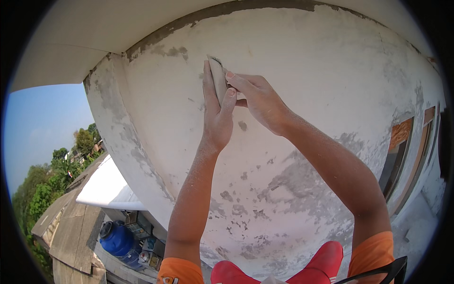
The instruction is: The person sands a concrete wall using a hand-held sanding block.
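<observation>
Both my hands are raised in front of a patchy painted wall (294, 56). A pale, dusty strip of folded sandpaper (217, 76), perhaps wrapped round a block, lies lengthwise in my left hand (218, 119). The fingers run along its left side and the thumb presses near its lower end. From the right, my right hand (264, 97) pinches the strip's right edge between thumb and fingers. Whitish dust coats both hands and forearms. The strip's underside and some right fingertips are hidden.
Grey bare patches (301, 181) mark the wall low down. To the left stands a pillar (120, 124), with corrugated roofs (76, 227) and a blue water tank (118, 239) below, outside. Window openings (397, 149) are at right. My red-clad knees (319, 262) show at the bottom.
</observation>
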Available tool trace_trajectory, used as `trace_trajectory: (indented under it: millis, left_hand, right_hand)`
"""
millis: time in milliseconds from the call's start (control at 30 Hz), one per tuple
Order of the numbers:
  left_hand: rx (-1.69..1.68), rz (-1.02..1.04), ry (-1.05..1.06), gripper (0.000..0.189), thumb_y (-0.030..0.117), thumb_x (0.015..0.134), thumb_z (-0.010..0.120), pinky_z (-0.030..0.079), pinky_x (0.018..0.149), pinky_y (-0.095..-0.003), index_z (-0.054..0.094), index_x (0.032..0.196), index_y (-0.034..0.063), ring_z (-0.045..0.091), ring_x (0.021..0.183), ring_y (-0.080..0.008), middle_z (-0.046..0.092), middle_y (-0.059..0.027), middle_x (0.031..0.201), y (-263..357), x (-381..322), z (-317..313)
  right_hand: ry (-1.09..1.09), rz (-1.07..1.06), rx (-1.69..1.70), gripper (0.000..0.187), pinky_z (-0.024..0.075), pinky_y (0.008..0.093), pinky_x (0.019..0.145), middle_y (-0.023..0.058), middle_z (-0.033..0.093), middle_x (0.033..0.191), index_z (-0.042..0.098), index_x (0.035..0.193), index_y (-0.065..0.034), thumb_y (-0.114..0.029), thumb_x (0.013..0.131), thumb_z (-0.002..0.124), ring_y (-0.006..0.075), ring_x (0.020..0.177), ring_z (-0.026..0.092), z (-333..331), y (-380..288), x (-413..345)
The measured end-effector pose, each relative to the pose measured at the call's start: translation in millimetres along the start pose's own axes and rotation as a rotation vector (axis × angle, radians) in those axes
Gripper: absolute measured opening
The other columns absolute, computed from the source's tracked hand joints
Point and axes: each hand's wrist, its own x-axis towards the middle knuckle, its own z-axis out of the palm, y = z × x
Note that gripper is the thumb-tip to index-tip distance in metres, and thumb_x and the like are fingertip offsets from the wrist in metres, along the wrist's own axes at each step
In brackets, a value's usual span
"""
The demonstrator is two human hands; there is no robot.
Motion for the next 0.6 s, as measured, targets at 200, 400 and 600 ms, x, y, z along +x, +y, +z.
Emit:
trace_trajectory:
  millis: [200,400,600]
  left_hand:
    - [0.413,0.045,0.107,0.078,0.042,0.112,0.055,0.027,0.126,-0.0539,0.021,0.172,0.0058,0.033,0.149,-0.0358,0.039,-0.0218,0.163,-15.7,15.2,-20.6]
    - [1.188,0.205,0.051,0.074,0.046,0.107,0.064,0.033,0.12,-0.0534,0.037,0.169,0.0173,0.038,0.139,-0.0358,0.044,-0.0159,0.153,-34.6,52.2,-62.7]
    - [1.426,0.352,0.045,0.067,0.05,0.104,0.067,0.033,0.121,-0.0541,0.047,0.165,0.0299,0.041,0.139,-0.0345,0.047,-0.0122,0.151,-31.1,97.3,-66.8]
  right_hand:
    - [-0.152,-0.022,-0.324,0.058,0.0475,0.0461,0.116,0.0164,0.07,0.124,0.069,0.127,0.0045,-0.046,0.116,0.043,0.0279,0.117,0.064,-15.6,7.7,27.2]
    - [0.301,-0.546,-1.61,0.054,0.0306,0.0485,0.131,0.0176,0.046,0.164,0.055,0.156,-0.0194,-0.052,0.114,0.044,0.0322,0.156,0.039,-73.0,44.8,80.0]
    - [0.673,-0.62,-1.677,0.055,0.0255,0.0496,0.134,0.0086,0.038,0.173,0.042,0.166,-0.0302,-0.045,0.114,0.048,0.027,0.162,0.032,-123.6,65.7,99.9]
